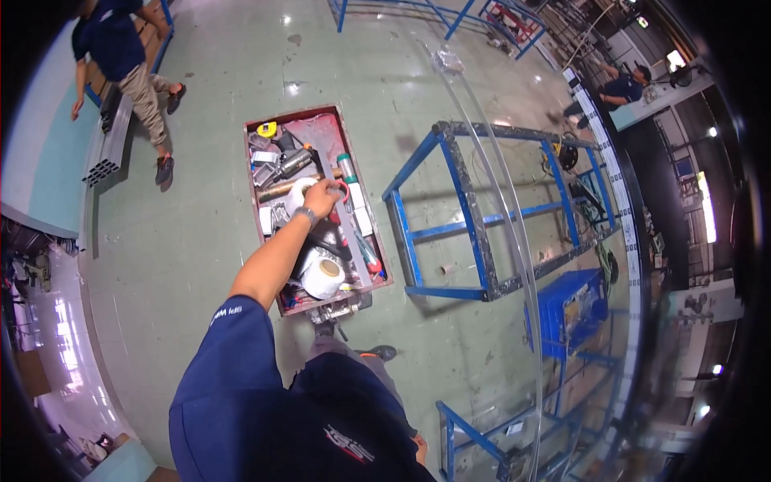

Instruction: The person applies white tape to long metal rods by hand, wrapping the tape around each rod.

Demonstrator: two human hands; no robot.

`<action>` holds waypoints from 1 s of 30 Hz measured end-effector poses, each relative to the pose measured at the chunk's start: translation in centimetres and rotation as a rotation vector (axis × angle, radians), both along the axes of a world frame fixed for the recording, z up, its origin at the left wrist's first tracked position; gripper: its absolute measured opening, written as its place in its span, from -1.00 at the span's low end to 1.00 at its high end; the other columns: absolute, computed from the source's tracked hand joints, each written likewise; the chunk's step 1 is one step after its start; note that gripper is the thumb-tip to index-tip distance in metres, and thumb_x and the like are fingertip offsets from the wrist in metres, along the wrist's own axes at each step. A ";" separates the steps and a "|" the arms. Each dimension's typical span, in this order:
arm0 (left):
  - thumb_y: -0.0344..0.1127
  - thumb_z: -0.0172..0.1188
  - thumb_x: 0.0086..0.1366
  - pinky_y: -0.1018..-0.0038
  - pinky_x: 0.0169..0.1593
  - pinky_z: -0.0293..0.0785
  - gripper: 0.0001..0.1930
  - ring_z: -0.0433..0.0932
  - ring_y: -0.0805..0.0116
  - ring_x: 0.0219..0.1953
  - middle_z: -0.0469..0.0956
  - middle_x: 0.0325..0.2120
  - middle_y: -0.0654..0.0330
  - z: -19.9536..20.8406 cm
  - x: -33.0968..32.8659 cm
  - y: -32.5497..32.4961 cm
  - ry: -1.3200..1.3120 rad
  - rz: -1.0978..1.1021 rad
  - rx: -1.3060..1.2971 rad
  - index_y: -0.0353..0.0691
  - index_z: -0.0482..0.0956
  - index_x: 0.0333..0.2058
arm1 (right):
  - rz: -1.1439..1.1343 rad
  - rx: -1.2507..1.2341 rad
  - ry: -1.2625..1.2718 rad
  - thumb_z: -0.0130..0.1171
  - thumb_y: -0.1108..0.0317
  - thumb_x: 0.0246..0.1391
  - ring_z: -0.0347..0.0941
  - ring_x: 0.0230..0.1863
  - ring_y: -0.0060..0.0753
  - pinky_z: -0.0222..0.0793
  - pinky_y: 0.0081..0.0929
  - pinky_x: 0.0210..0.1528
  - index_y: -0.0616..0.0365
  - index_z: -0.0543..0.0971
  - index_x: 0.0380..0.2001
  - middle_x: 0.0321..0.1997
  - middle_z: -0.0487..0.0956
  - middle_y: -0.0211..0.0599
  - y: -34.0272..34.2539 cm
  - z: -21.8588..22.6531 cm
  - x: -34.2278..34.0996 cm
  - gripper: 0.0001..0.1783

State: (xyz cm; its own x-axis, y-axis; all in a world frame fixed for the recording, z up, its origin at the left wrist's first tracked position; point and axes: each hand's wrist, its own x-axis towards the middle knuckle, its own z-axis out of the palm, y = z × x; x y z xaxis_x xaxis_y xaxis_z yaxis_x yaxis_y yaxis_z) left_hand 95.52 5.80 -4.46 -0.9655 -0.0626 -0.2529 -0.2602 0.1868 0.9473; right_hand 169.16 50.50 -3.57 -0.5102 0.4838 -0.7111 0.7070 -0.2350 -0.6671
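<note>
My left hand (323,198) reaches into a red-rimmed tool tray (381,255), its fingers drawn together beside a red ring-shaped piece (344,192). Whether they grip that piece is hard to make out. A white roll (300,193) lies against the hand, and a long grey metal strip (350,237) runs along the tray beside it. Nearer to me sits a second white roll (323,277) with a brown core. A grey power tool (291,165) and a yellow tape measure (267,130) lie at the far end. My right hand (420,448) hangs low at my side, mostly hidden by my shirt.
Right of the tray stands a blue metal frame (482,225), with a long clear strip (506,193) passing over it. Beyond is a blue plastic bin (566,313). One person (128,64) walks at the far left; another (622,87) is at the far right.
</note>
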 end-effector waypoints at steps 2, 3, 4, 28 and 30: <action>-0.35 0.27 0.31 0.27 -0.32 0.66 -0.60 0.73 0.26 -0.44 0.70 -0.41 0.04 2.4 -2.3 0.4 0.031 -0.029 -0.122 -0.31 0.57 0.10 | -0.021 0.001 -0.010 0.28 0.30 0.34 0.61 -0.37 -0.45 0.58 -0.48 -0.24 0.22 0.69 -0.17 -0.31 0.68 -0.37 -2.0 3.2 -0.2 -0.80; -0.34 0.22 0.34 0.19 -0.23 0.67 -0.63 0.75 0.15 -0.37 0.71 -0.36 -0.04 2.7 -3.5 1.6 0.101 0.023 -0.156 -0.32 0.56 0.09 | -0.040 0.015 -0.018 0.28 0.30 0.34 0.61 -0.37 -0.45 0.57 -0.48 -0.24 0.22 0.69 -0.17 -0.31 0.68 -0.37 -2.9 4.2 0.1 -0.80; -0.33 0.17 0.36 0.11 -0.14 0.67 -0.66 0.76 0.04 -0.30 0.72 -0.30 -0.12 2.0 -4.4 2.0 0.170 0.090 -0.198 -0.33 0.56 0.07 | -0.043 0.021 -0.027 0.28 0.30 0.34 0.60 -0.37 -0.45 0.57 -0.48 -0.24 0.22 0.69 -0.17 -0.31 0.68 -0.38 -3.2 4.8 0.4 -0.80; -0.23 0.23 0.29 0.01 -0.05 0.60 -0.73 0.66 -0.06 -0.01 0.65 -0.08 -0.06 -0.2 4.0 5.5 0.310 -0.610 -1.083 -0.18 0.65 -0.08 | -0.008 0.025 -0.030 0.29 0.29 0.33 0.60 -0.37 -0.49 0.56 -0.50 -0.26 0.23 0.69 -0.13 -0.30 0.68 -0.40 -6.1 6.0 -0.4 -0.78; -0.14 0.26 0.30 -0.12 0.16 0.47 -0.63 0.48 -0.17 0.22 0.52 0.12 -0.12 -1.9 3.7 7.4 0.437 -0.737 -1.080 -0.14 0.61 0.02 | 0.022 0.034 -0.028 0.30 0.28 0.33 0.59 -0.37 -0.49 0.56 -0.50 -0.26 0.23 0.69 -0.12 -0.30 0.68 -0.40 -4.4 2.9 1.2 -0.78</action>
State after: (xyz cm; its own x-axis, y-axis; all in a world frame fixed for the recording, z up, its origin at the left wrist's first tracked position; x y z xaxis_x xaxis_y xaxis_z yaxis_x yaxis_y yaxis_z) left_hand 99.24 13.16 -6.39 -0.8484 0.5237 -0.0772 0.4973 0.8384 0.2233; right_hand 170.37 46.09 -0.63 -0.5012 0.4969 -0.7085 0.7300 -0.1969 -0.6545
